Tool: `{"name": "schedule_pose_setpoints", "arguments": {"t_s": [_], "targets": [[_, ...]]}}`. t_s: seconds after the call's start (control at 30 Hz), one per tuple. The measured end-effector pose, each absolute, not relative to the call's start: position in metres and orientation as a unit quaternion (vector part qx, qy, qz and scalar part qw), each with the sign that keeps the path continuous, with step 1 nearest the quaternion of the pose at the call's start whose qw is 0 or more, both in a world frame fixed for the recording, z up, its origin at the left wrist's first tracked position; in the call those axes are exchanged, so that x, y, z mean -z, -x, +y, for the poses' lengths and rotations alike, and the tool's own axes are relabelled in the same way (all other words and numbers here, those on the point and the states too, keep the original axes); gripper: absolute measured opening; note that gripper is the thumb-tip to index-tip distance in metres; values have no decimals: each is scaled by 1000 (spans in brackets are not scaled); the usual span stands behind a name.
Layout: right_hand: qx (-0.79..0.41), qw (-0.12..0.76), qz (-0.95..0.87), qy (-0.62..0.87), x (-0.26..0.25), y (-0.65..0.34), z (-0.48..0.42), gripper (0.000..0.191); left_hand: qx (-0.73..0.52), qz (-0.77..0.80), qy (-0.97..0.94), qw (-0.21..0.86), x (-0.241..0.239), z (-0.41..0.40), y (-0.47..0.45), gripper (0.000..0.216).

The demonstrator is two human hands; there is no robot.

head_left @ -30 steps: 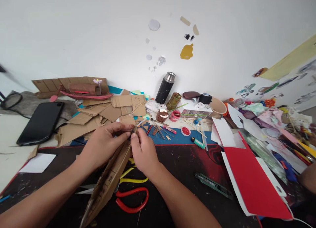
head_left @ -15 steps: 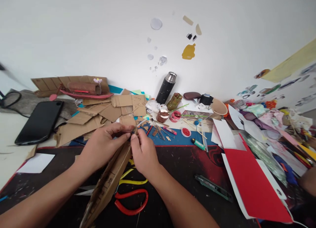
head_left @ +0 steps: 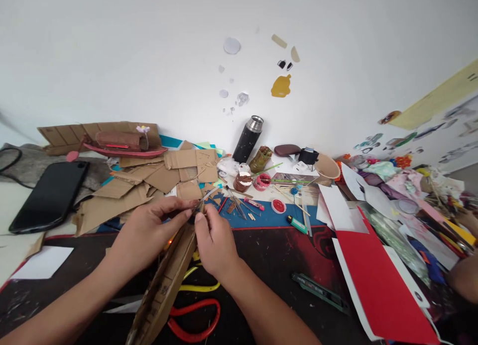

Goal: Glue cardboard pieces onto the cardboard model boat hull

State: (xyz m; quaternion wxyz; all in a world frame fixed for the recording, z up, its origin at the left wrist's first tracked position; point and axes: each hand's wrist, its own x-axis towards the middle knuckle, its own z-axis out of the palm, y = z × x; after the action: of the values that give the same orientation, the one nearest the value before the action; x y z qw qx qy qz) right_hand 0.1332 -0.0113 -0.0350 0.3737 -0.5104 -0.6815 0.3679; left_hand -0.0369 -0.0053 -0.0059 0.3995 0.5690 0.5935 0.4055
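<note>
A long, narrow folded cardboard piece [head_left: 168, 295] runs away from me, its far end between my hands. My left hand [head_left: 144, 233] is closed in a pinch at that far tip, thumb against fingers. On the tip's right side, my right hand [head_left: 216, 240] is closed too, thumb and forefinger pressed together. The fingers hide the tip itself, and a small dark bit shows between them. Just beyond the fingertips lies a thin pale stick [head_left: 210, 192]. Under the cardboard are scissors with red handles [head_left: 194, 333] and a yellow-handled tool [head_left: 199, 287]. A small orange glow appears beneath my left hand.
Cardboard scraps [head_left: 123, 195], a black phone [head_left: 50, 195] and a red model boat [head_left: 125, 150] are at left. Behind stand a black flask [head_left: 247, 140] and paint jars [head_left: 262, 181]. A utility knife [head_left: 320, 292] and red card [head_left: 381, 280] lie at right.
The view has shifted slightly, so the bench things sit a little lower and further left. Both hands keep their pinch at the cardboard tip. An orange glow now shows beneath my left hand.
</note>
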Motion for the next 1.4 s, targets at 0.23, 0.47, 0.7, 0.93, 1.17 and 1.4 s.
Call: {"name": "schedule_pose_setpoints", "arguments": {"t_s": [0.23,0.47,0.7,0.93,1.17,1.4], "targets": [[-385,383,-678,496,31,-136,-10,24,-410,583,-552,432,5,-3,39,49],[-412,384,-668,487,31,-136,-10,24,-418,572,-543,451,3,-1,40,44],[-430,385,-662,478,31,-136,-10,24,-412,561,-551,460,4,2,44,44],[-434,378,-661,481,31,-135,-9,25,-419,552,-545,471,10,3,45,42],[-423,379,-664,487,34,-135,-8,27,-419,552,-545,472,13,4,46,49],[-419,375,-669,487,35,-135,-8,24,-411,564,-522,491,14,4,45,57]]}}
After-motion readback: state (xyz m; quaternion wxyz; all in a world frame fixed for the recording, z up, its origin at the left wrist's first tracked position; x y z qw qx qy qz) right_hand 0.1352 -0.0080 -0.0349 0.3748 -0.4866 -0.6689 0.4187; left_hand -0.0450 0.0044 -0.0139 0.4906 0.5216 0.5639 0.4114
